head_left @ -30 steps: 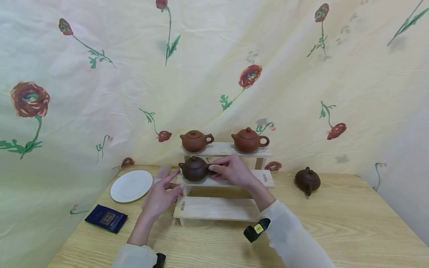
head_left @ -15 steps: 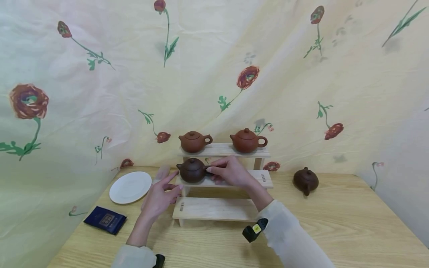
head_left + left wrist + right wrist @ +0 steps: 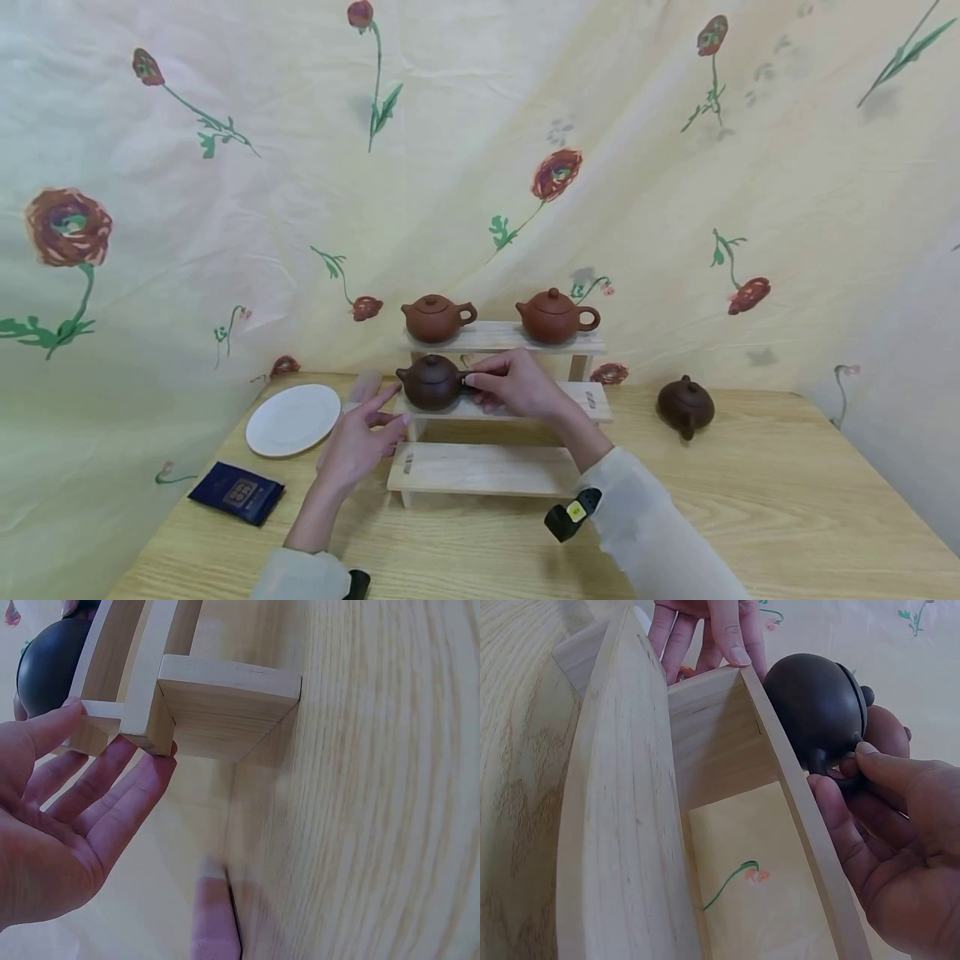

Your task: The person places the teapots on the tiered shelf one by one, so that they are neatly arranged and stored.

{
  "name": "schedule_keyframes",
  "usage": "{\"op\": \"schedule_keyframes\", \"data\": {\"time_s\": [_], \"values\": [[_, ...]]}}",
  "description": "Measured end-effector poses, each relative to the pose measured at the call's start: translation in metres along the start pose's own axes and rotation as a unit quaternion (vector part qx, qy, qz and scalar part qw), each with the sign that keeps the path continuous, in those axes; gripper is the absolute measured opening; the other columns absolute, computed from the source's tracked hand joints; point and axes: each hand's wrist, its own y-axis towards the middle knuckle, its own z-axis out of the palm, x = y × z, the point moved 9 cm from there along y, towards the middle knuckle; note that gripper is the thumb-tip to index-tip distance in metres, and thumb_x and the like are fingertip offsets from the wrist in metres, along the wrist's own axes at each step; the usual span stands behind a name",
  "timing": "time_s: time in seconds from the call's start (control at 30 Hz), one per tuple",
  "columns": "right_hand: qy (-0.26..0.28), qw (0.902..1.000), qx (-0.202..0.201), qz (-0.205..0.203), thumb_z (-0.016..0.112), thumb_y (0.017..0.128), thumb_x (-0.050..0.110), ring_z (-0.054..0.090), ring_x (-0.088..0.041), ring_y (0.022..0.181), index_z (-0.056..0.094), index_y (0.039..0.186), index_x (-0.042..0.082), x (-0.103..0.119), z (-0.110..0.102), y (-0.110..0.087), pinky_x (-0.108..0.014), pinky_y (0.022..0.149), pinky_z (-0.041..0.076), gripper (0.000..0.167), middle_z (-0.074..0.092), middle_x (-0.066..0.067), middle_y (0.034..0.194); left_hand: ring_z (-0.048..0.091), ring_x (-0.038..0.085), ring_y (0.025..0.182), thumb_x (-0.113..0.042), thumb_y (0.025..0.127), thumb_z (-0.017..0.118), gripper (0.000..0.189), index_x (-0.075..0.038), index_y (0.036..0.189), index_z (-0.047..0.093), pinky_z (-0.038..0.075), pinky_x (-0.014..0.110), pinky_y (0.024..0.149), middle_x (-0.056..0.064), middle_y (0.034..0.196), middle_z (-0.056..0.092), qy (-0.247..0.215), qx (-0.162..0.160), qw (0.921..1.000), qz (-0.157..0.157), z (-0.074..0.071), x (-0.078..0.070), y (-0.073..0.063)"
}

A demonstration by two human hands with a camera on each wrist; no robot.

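A dark brown teapot (image 3: 431, 385) stands at the left end of the middle tier of a light wooden three-tier stand (image 3: 480, 467), its spout toward the left. My right hand (image 3: 521, 387) pinches its handle between thumb and fingers; the right wrist view shows the thumb on top of the handle (image 3: 840, 776). At the stand's left end is my left hand (image 3: 358, 446), fingers loosely spread. In the left wrist view its fingertips touch the wooden end of the tiers, and the thumb tip lies at the tier's edge beside the teapot (image 3: 49, 671).
Two reddish-brown teapots, the left one (image 3: 435, 321) and the right one (image 3: 555, 318), stand on the top tier. Another dark teapot (image 3: 686, 407) sits on the table at right. Leftward are a white plate (image 3: 253, 421), a dark blue packet (image 3: 236, 493) and a pale pinkish long object (image 3: 366, 386).
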Motion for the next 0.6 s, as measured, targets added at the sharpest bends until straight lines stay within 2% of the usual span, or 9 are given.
{"op": "schedule_keyframes", "data": {"time_s": [0.13, 0.27, 0.47, 0.6], "values": [[-0.004, 1.0, -0.002, -0.002, 0.07, 0.102, 0.009, 0.067, -0.012, 0.066, 0.079, 0.113, 0.002, 0.0, -0.001, -0.001, -0.026, 0.062, 0.061, 0.016, 0.072, -0.006, 0.081, 0.074, 0.017, 0.077, -0.02, 0.099, 0.076, 0.06, -0.015, 0.155, 0.055, 0.062, 0.031, 0.068, 0.013, 0.101, 0.079, -0.005, 0.001, 1.0, 0.008, 0.0, -0.002, 0.0], [-0.015, 0.9998, -0.004, -0.008, 0.07, 0.102, 0.01, 0.069, -0.014, 0.07, 0.078, 0.119, 0.003, 0.0, -0.003, -0.004, -0.03, 0.065, 0.063, 0.02, 0.075, -0.01, 0.088, 0.071, 0.018, 0.072, -0.018, 0.099, 0.076, 0.06, -0.013, 0.155, 0.055, 0.058, 0.026, 0.063, 0.015, 0.102, 0.079, -0.014, 0.005, 0.9998, 0.015, 0.0, -0.005, -0.002], [-0.03, 0.9995, -0.013, 0.002, 0.072, 0.101, 0.013, 0.072, -0.017, 0.075, 0.077, 0.125, 0.005, 0.001, -0.011, -0.011, -0.033, 0.07, 0.064, 0.026, 0.077, -0.013, 0.097, 0.074, 0.018, 0.079, -0.018, 0.1, 0.075, 0.059, -0.012, 0.155, 0.055, 0.063, 0.031, 0.069, 0.016, 0.105, 0.08, -0.015, 0.006, 0.9998, 0.015, -0.001, -0.005, -0.004], [-0.051, 0.9982, -0.031, 0.012, 0.073, 0.1, 0.02, 0.074, -0.018, 0.079, 0.076, 0.129, 0.01, -0.001, -0.028, -0.025, -0.033, 0.07, 0.062, 0.03, 0.079, -0.01, 0.099, 0.074, 0.018, 0.08, -0.02, 0.1, 0.074, 0.06, -0.012, 0.156, 0.054, 0.063, 0.031, 0.071, 0.016, 0.106, 0.08, -0.01, 0.009, 0.9998, 0.015, 0.0, -0.005, -0.002]]}}
